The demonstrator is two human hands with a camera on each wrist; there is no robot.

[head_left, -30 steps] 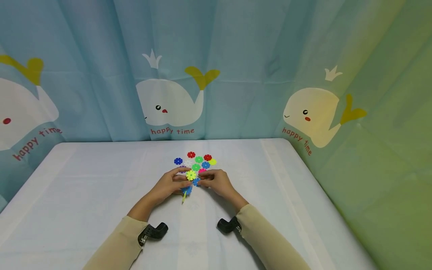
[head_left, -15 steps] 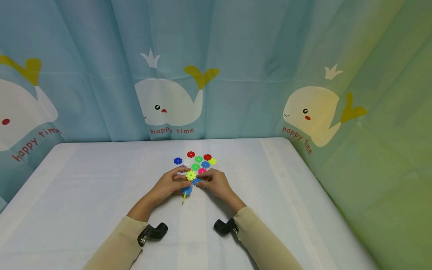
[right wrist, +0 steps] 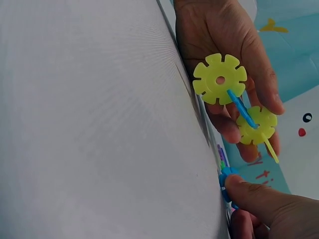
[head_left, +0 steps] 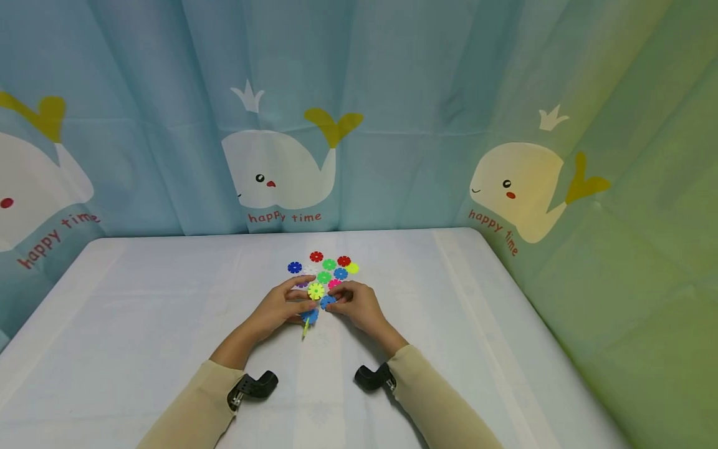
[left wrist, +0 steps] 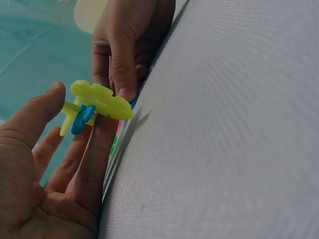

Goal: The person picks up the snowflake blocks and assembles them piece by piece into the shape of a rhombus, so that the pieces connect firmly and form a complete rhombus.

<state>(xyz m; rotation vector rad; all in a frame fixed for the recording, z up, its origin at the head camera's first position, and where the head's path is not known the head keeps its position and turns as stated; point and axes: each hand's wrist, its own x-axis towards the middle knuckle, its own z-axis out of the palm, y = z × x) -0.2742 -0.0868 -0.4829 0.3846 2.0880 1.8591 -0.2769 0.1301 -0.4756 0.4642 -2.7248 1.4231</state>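
My left hand (head_left: pixel 280 305) holds a small joined piece of notched plastic discs between thumb and fingers. In the right wrist view it shows a large-looking yellow disc (right wrist: pixel 209 88), a blue disc (right wrist: pixel 239 105) seen edge-on and a further yellow disc (right wrist: pixel 248 132), with a thin yellow edge sticking out beyond. Just right of it, my right hand (head_left: pixel 363 305) pinches a separate blue disc (head_left: pixel 327 302) between thumb and fingers. That blue disc (right wrist: pixel 227 175) is partly covered by the right thumb and stands apart from the joined piece in that view.
Beyond the hands several loose discs lie on the white-covered table (head_left: pixel 168 312), among them a dark blue disc (head_left: pixel 294 267), a red disc (head_left: pixel 316 256) and a green disc (head_left: pixel 329 264). A whale-print curtain (head_left: pixel 404 174) hangs behind the table's far edge.
My right hand has shifted slightly left, still pinching the blue disc. The left hand and its joined piece stay almost where they were.
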